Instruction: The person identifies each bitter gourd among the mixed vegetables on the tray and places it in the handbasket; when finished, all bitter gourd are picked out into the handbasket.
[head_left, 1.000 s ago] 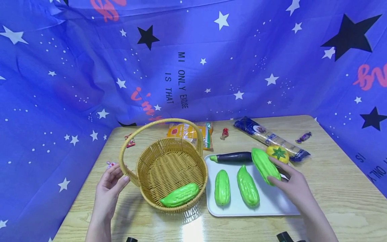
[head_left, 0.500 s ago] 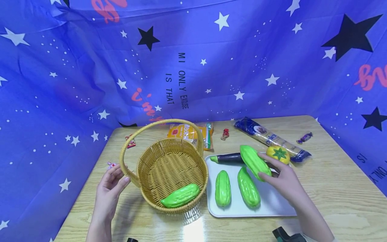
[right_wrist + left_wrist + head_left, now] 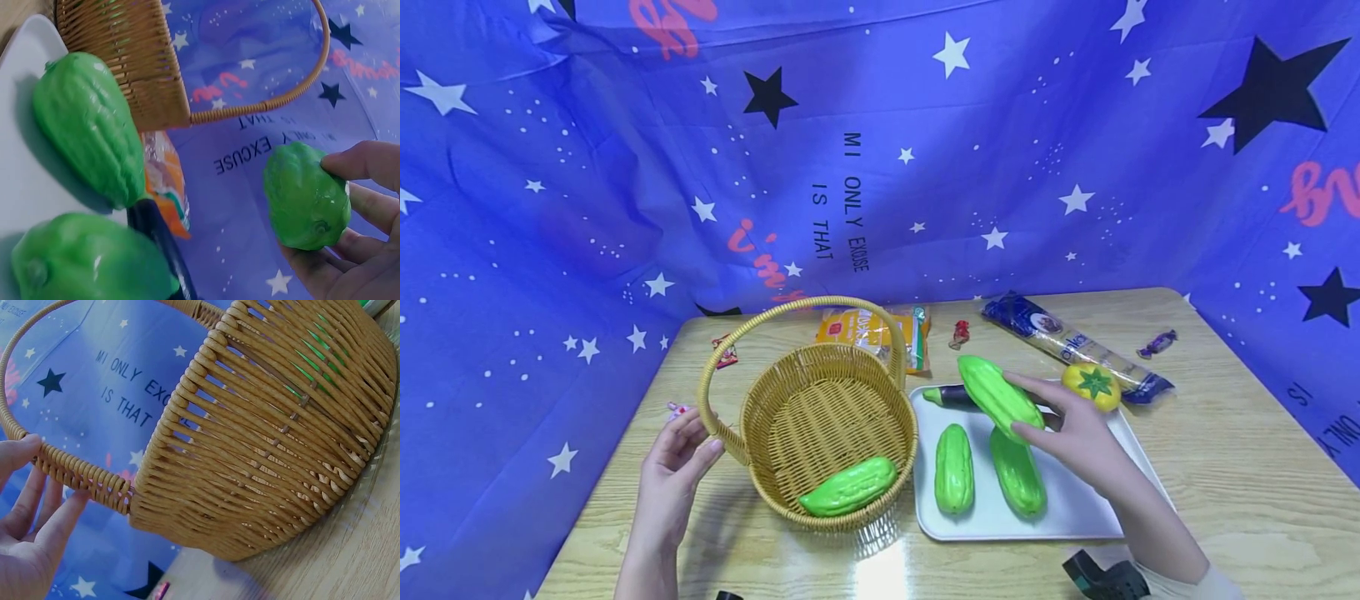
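My left hand (image 3: 676,458) pinches the lower left end of the wicker basket's handle (image 3: 81,472), thumb on one side and fingers on the other. The basket (image 3: 827,417) stands upright, with one green bitter melon (image 3: 850,486) lying inside near its front rim. My right hand (image 3: 1075,425) grips another bitter melon (image 3: 996,392) between thumb and fingers, raised over the white tray (image 3: 1075,521). On that tray lie two more bitter melons, a left one (image 3: 954,468) and a right one (image 3: 1018,475) partly covered by the held one. Behind them an eggplant (image 3: 951,397) is partly hidden.
A yellow tomato-like vegetable (image 3: 1092,385) sits at the tray's back right. Farther back lie a long noodle packet (image 3: 1067,342), an orange food bag (image 3: 868,329) behind the basket, a red candy (image 3: 959,334) and a purple candy (image 3: 1157,343). A starry blue cloth (image 3: 925,167) hangs behind the table.
My right hand has carried the bitter melon left across the tray, toward the basket, uncovering the tray's right side. The left hand keeps its hold on the handle, and the basket has not moved.
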Demonstrator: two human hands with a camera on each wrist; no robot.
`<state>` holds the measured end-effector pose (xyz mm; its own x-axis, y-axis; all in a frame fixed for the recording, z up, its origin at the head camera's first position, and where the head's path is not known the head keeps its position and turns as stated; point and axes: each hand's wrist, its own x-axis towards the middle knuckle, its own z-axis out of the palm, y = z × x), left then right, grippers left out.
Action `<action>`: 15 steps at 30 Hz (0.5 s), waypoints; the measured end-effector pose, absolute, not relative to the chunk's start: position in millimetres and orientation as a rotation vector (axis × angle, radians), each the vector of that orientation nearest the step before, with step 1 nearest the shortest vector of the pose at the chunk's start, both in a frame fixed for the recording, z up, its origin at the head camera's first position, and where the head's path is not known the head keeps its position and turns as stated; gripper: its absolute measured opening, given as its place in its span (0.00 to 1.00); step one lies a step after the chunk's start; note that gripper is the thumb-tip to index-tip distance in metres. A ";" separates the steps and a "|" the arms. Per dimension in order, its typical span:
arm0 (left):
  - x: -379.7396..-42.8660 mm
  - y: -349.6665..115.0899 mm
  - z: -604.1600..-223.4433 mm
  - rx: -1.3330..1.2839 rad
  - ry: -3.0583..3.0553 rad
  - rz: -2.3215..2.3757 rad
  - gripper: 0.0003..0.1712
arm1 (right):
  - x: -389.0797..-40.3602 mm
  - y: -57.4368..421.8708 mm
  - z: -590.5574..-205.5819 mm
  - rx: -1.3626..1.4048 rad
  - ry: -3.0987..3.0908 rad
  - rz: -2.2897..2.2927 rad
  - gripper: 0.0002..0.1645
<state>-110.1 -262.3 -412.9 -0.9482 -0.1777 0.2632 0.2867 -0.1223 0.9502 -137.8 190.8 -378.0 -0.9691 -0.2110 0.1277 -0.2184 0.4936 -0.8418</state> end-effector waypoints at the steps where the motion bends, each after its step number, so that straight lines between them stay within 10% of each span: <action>1: -110.1 -262.3 -413.0 -0.122 -1.843 -2.143 0.24 | -138.6 188.6 -377.0 0.411 -2.711 1.519 0.36; 15: -110.7 -262.7 -413.3 -0.107 -1.854 -2.132 0.24 | -148.4 157.6 -363.7 0.628 -2.693 1.502 0.33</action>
<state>-110.7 -262.7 -413.3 -0.9483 -0.1846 0.2580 0.2812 -0.1120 0.9531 -148.4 157.6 -363.7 -0.9204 -0.3440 0.1858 -0.3389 0.4650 -0.8179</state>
